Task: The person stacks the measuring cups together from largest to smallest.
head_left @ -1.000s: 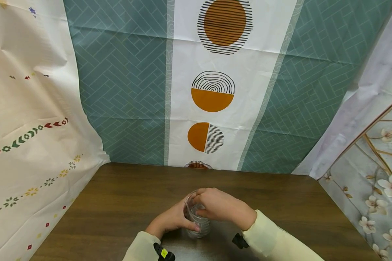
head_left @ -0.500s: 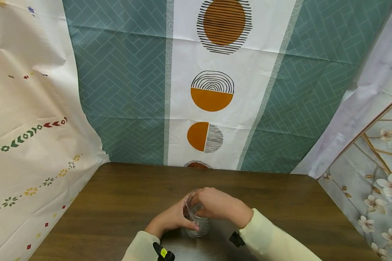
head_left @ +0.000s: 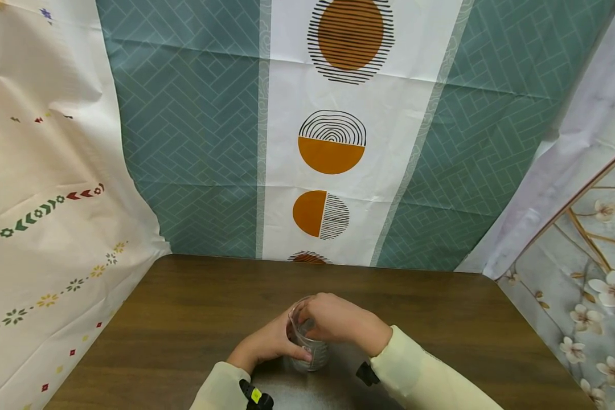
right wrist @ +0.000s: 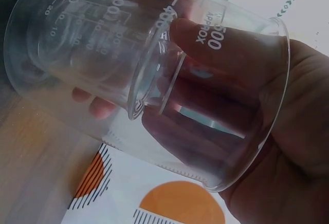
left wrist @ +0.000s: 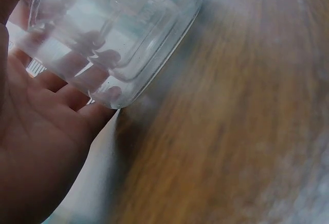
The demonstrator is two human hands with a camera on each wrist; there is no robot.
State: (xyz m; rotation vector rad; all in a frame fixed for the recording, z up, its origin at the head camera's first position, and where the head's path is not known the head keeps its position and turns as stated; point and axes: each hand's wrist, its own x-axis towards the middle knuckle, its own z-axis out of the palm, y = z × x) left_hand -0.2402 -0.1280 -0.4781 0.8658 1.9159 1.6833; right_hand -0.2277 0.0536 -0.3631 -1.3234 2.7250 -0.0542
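A large clear glass beaker (head_left: 319, 354) with white markings up to 500 stands near the front middle of the table. My left hand (head_left: 271, 341) holds it from the left, thumb across the near side and fingers behind; the left wrist view shows those fingers (left wrist: 95, 113) through the glass. My right hand (head_left: 340, 323) reaches in over the rim. Inside, as the right wrist view shows, its thumb and fingers (right wrist: 180, 126) pinch the rim of a smaller beaker (right wrist: 146, 62) nested in the large one. The smaller beaker bears its own finer scale.
The brown wooden table (head_left: 210, 296) runs back to a green and white patterned curtain (head_left: 200, 142). Printed cloths hang at the left (head_left: 56, 188) and right (head_left: 584, 273) sides. Dark straps sit on both cream sleeves (head_left: 420, 364).
Hardly anything differs. My right wrist and sleeve have drifted slightly left, while the left hand keeps its hold and the beakers stay in place.
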